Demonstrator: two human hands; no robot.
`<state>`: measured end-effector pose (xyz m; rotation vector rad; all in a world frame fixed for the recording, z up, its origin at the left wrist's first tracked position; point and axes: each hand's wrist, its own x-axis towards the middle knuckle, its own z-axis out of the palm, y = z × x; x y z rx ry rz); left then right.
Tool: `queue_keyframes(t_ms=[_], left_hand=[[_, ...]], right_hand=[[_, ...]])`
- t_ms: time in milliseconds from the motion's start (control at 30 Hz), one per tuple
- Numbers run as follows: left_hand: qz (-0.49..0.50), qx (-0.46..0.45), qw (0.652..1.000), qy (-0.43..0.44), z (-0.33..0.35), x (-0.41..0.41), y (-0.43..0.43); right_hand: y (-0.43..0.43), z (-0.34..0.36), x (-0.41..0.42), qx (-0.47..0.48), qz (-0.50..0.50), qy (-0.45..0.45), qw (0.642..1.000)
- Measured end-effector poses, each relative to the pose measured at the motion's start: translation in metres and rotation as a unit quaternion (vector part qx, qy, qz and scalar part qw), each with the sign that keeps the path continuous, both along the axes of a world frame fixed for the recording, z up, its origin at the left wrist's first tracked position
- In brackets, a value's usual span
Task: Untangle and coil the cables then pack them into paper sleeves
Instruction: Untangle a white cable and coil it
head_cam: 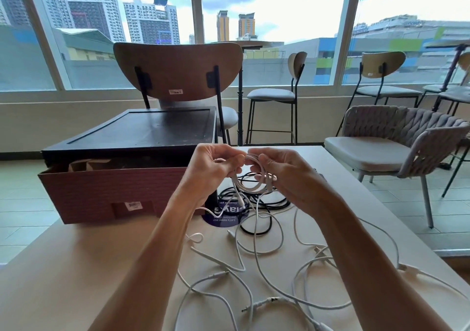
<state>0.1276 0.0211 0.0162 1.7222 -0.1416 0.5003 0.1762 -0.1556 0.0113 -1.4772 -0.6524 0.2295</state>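
Observation:
Above the table, both hands hold a small coil of white cable (254, 187). My left hand (211, 170) pinches the coil's top left, and a loose tail drops from it toward the table. My right hand (284, 173) grips the coil's right side with fingers curled through the loops. Several loose white cables (256, 262) lie tangled on the beige table (76, 267) in front of me. A black cable (254, 201) lies in loops just beyond them, under my hands. Brown paper sleeves (86, 164) stick up inside a brown cardboard box (106, 188) at the left.
A black tray-like lid (142, 132) sits across the box's back. A round blue sticker (223, 216) lies on the table under the cables. A wooden chair (178, 68) stands behind the box, a woven armchair (396, 140) to the right. Windows fill the far wall.

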Motion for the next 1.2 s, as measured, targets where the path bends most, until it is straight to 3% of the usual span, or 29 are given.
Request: queue_keyframes(t_ms=[333,633,867,1200], left_hand=[[-0.042,-0.019,0.998,0.030,-0.006,0.000,-0.004],[-0.055,0.000,0.998,0.040,-0.008,0.002,-0.006],[-0.025,-0.008,0.999,0.024,-0.009,0.002,-0.004],[0.014,-0.026,0.999,0.023,-0.013,0.006,0.005]], right_hand=[[0.007,-0.010,0.005,0.069,-0.106,0.087,0.988],[0.007,-0.016,0.004,-0.006,-0.151,0.111,0.982],[0.006,-0.014,0.008,0.064,-0.053,0.219,0.972],[-0.008,-0.009,0.010,0.074,0.070,0.189,0.977]])
